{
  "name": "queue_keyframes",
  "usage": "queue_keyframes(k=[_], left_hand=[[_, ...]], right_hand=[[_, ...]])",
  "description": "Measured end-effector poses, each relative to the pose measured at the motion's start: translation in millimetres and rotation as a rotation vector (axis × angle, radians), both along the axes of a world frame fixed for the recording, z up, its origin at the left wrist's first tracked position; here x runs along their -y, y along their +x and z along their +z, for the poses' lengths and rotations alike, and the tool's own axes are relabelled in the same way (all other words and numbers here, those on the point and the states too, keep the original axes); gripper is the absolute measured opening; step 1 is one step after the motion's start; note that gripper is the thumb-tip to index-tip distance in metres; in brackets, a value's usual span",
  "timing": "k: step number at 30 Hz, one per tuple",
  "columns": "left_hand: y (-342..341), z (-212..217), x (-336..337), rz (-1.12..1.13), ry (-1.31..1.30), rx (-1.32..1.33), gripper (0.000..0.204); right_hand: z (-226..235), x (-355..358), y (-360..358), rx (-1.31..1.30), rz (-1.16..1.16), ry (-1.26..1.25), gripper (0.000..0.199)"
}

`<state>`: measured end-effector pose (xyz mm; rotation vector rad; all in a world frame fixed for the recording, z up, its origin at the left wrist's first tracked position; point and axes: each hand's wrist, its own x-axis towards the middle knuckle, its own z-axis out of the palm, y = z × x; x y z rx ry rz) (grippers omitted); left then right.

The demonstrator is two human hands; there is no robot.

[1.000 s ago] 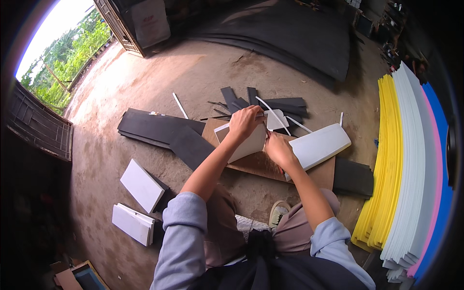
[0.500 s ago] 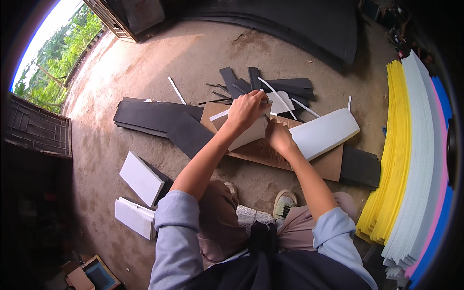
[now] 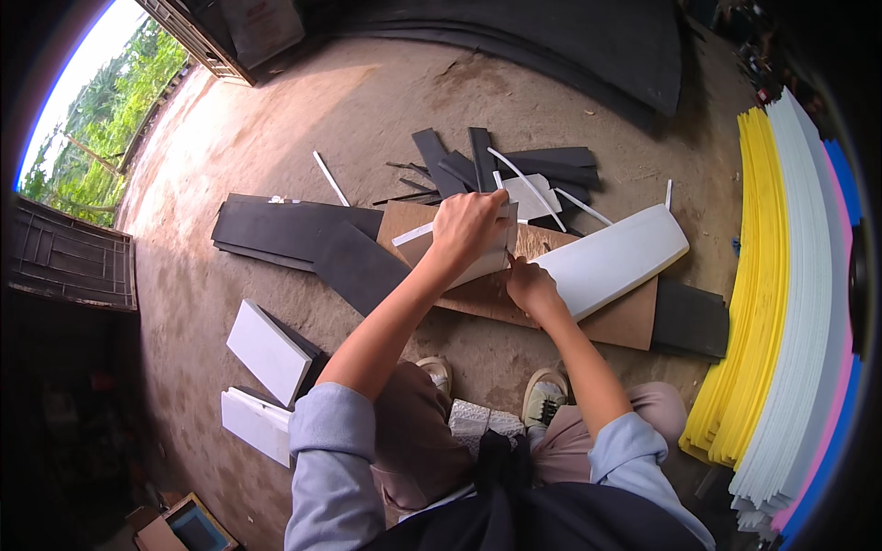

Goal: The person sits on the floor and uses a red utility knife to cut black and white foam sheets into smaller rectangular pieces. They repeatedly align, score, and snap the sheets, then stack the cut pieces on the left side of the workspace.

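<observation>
In front of me, my left hand [image 3: 467,225] is closed on a white foam sheet [image 3: 484,266] and holds it tilted up over a brown board [image 3: 620,317]. My right hand [image 3: 533,286] is closed just below and to the right, against the sheet's right edge. A small dark tip shows at its fingers; the tool itself is mostly hidden, so I cannot make out its kind. On the board's right part lies a thick white foam sheet [image 3: 616,257]. Black foam sheets [image 3: 294,225] overlap the board's left end.
Black strips [image 3: 484,161] and thin white strips [image 3: 331,178] lie beyond the board. White blocks [image 3: 268,349] sit at the left. Yellow sheets [image 3: 758,294] and pale blue sheets [image 3: 808,275] are stacked at the right. Large black sheets [image 3: 588,55] lie at the back.
My left hand has come down slightly toward me with the white foam sheet. My right hand has shifted a little lower, staying beside the sheet's edge. The whole view has also shifted slightly.
</observation>
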<state>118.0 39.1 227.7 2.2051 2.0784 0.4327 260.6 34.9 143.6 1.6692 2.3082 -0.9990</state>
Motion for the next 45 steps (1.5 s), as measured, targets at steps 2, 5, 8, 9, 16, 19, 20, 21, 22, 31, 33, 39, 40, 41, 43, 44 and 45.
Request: queue_keyframes(k=[2,5,8,9,16,19,20,21,22,31,33,39,40,41,43,44,45], left_hand=[[-4.2,-4.3,2.4,-0.016,0.084,-0.011,0.026],[0.2,-4.3,0.4,-0.007,0.073,-0.002,0.024],[2.7,-2.7,-4.9,-0.005,0.091,0.046,0.024],[-2.5,-1.2,-6.7,0.002,0.099,0.045,0.024],[-23.2,-3.3,-8.4,0.026,0.033,0.038,0.03],[-24.6,-0.4,-8.2,0.019,0.0,0.029,0.032],[-25.6,1.4,-7.1,0.025,-0.026,0.028,0.034],[-28.0,6.0,-5.7,0.037,-0.039,0.048,0.035],[-29.7,9.0,-4.9,0.041,-0.052,0.077,0.037],[-96.8,72.3,53.7,0.097,0.242,0.837,0.02],[-99.7,92.4,71.9,0.096,0.306,0.988,0.018],[-117.6,98.6,118.7,0.255,0.33,1.117,0.022],[-117.9,95.1,124.4,0.233,0.365,1.125,0.024],[-118.9,87.9,128.2,0.212,0.398,1.133,0.026],[-119.6,79.8,138.3,0.2,0.424,1.174,0.031],[-123.0,76.8,143.2,0.205,0.425,1.201,0.033],[-126.7,72.0,148.0,0.213,0.429,1.237,0.035]], right_hand=[[3.2,3.8,-4.8,-0.012,-0.033,-0.001,0.034],[-18.1,7.1,-1.1,-0.026,-0.071,-0.075,0.033],[-95.3,24.9,28.3,0.011,-0.03,-0.025,0.03],[-121.0,41.1,33.6,0.021,-0.001,0.015,0.029],[-143.1,78.7,29.6,-0.028,-0.104,0.21,0.025],[-139.9,77.3,34.3,-0.061,-0.124,0.322,0.025],[-138.5,78.0,35.7,-0.078,-0.141,0.383,0.024],[-135.2,71.8,35.8,-0.292,-0.304,0.295,0.025],[-131.2,58.9,37.8,-0.498,-0.468,0.206,0.025],[26.4,-78.3,50.7,-0.616,0.053,0.119,0.04],[68.0,-85.0,57.3,-0.669,-0.014,-0.084,0.031],[106.7,-52.1,48.0,-1.103,-0.15,-0.212,0.021],[105.3,-47.7,45.5,-1.114,-0.171,-0.221,0.02],[103.3,-46.2,43.9,-1.157,-0.23,-0.229,0.02],[93.4,-39.8,44.0,-1.218,-0.369,-0.253,0.019],[86.7,-45.6,49.2,-1.218,-0.405,-0.254,0.02],[82.7,-49.2,53.6,-1.231,-0.463,-0.201,0.02]])
